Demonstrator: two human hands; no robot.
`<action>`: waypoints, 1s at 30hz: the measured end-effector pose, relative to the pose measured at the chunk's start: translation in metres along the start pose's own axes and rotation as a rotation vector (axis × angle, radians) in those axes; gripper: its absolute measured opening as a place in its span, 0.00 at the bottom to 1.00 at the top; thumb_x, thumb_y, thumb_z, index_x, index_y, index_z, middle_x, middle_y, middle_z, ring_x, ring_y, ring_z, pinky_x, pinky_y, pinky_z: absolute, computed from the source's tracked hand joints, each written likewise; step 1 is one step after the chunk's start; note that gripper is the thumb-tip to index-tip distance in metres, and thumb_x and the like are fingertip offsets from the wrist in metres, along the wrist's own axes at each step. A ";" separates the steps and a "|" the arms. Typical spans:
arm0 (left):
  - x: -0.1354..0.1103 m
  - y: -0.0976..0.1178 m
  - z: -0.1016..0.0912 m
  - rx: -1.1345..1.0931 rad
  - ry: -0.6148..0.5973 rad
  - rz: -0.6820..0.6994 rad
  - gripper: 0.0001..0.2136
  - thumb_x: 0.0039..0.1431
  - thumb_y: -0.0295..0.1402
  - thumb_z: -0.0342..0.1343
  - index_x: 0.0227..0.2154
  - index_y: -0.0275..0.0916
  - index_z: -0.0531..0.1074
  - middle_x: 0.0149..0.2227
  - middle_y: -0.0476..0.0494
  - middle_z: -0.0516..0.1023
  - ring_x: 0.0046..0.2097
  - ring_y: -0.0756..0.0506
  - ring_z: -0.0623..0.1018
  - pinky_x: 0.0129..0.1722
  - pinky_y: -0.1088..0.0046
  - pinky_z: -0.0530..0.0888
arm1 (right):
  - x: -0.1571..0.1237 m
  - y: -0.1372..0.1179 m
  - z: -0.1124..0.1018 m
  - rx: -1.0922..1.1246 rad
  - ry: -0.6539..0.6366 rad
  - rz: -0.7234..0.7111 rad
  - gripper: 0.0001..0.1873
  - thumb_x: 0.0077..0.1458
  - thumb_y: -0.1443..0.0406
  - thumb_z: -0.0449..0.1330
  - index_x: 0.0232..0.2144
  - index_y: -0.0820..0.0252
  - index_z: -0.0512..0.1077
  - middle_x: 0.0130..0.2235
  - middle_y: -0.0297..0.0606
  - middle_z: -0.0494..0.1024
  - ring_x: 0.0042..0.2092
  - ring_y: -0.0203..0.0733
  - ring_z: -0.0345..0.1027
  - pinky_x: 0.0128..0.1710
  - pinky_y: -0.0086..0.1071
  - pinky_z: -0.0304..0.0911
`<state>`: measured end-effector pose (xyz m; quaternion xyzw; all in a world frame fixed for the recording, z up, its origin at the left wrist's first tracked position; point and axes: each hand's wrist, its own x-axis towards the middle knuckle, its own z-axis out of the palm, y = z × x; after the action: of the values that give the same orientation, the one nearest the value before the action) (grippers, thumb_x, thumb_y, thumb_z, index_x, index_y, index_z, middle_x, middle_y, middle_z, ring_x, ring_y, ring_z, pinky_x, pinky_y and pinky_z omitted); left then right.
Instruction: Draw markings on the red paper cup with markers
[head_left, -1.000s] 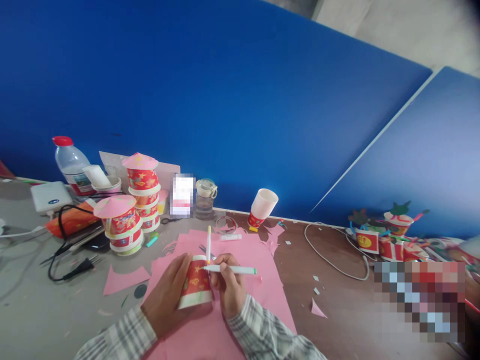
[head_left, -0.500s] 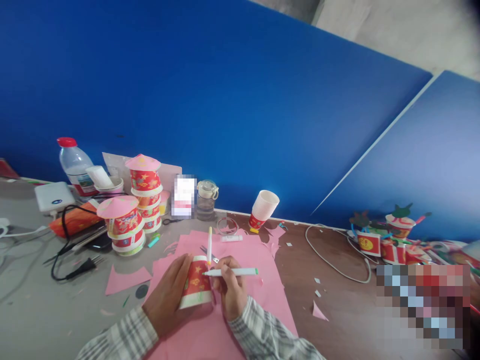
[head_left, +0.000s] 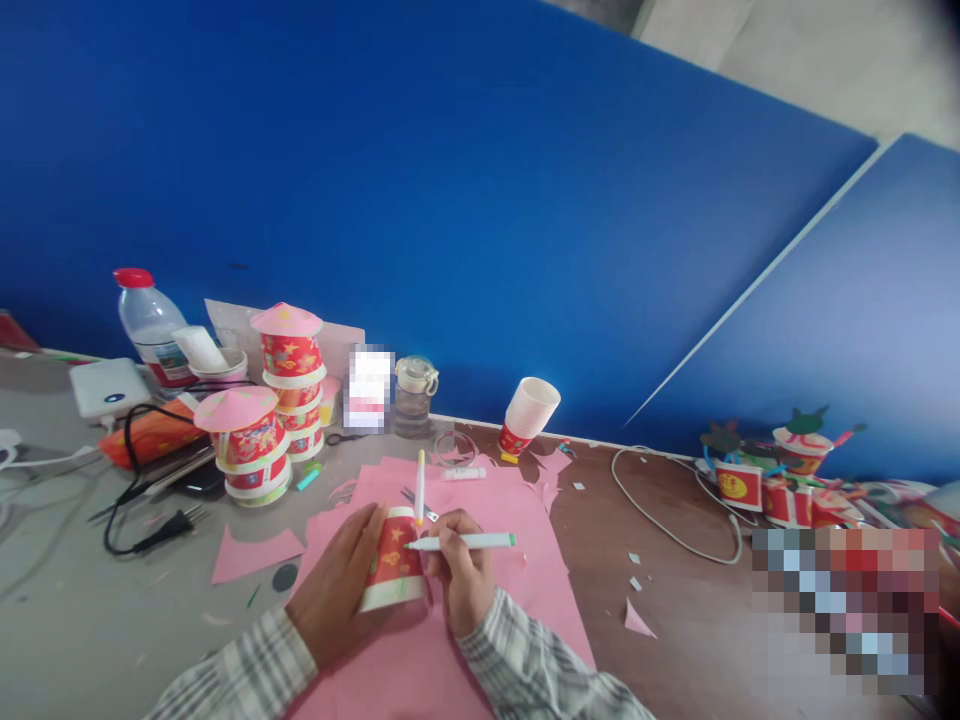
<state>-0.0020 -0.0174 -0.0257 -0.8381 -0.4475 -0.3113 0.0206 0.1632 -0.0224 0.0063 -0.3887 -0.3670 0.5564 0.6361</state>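
Note:
My left hand is wrapped round a red patterned paper cup that stands upside down on a pink paper sheet. My right hand pinches a white marker with a green end, its tip against the cup's side. A second pen with a yellow end lies just behind the cup, and small scissors peek out beside it.
Stacks of red cups with pink cone lids stand at the left, with a water bottle, a white box and a black plug lead. A tilted cup stack, a jar, a white cable and decorated cups are behind and right.
Both hands keep their hold on the cup and the marker. The view has shifted slightly; nothing on the table has moved.

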 end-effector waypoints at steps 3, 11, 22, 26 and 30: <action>0.001 0.001 -0.001 0.005 -0.002 0.004 0.43 0.42 0.55 0.49 0.55 0.39 0.36 0.53 0.36 0.59 0.53 0.37 0.59 0.45 0.60 0.69 | 0.000 -0.002 0.002 0.002 -0.011 0.011 0.08 0.41 0.61 0.57 0.18 0.60 0.69 0.08 0.24 0.62 0.10 0.29 0.47 0.09 0.19 0.44; 0.000 0.001 0.000 0.012 0.002 0.001 0.43 0.42 0.56 0.48 0.55 0.37 0.36 0.52 0.35 0.59 0.53 0.37 0.59 0.45 0.58 0.70 | 0.001 -0.005 0.003 -0.027 0.010 0.007 0.07 0.40 0.62 0.56 0.17 0.59 0.69 0.07 0.24 0.63 0.09 0.29 0.48 0.09 0.20 0.45; 0.000 0.001 0.000 -0.007 -0.009 0.002 0.43 0.42 0.55 0.50 0.55 0.38 0.36 0.53 0.36 0.59 0.53 0.37 0.58 0.45 0.58 0.69 | 0.002 -0.008 0.006 -0.041 -0.003 -0.003 0.07 0.40 0.63 0.55 0.17 0.59 0.68 0.07 0.23 0.61 0.09 0.29 0.47 0.09 0.20 0.45; 0.000 0.001 -0.001 -0.013 -0.013 -0.010 0.43 0.42 0.55 0.50 0.55 0.38 0.36 0.53 0.36 0.58 0.53 0.37 0.58 0.46 0.58 0.69 | 0.002 -0.008 0.006 -0.083 0.015 -0.021 0.07 0.40 0.63 0.55 0.16 0.59 0.67 0.07 0.24 0.62 0.10 0.30 0.48 0.10 0.21 0.47; 0.000 0.002 0.000 -0.016 -0.024 -0.028 0.43 0.42 0.55 0.50 0.55 0.38 0.37 0.54 0.36 0.57 0.54 0.37 0.57 0.47 0.58 0.68 | 0.004 -0.007 0.006 -0.102 0.019 -0.034 0.08 0.41 0.62 0.55 0.17 0.59 0.67 0.08 0.24 0.62 0.10 0.30 0.48 0.10 0.21 0.46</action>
<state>-0.0009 -0.0188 -0.0253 -0.8357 -0.4568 -0.3049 0.0041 0.1615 -0.0188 0.0152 -0.4196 -0.3955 0.5225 0.6281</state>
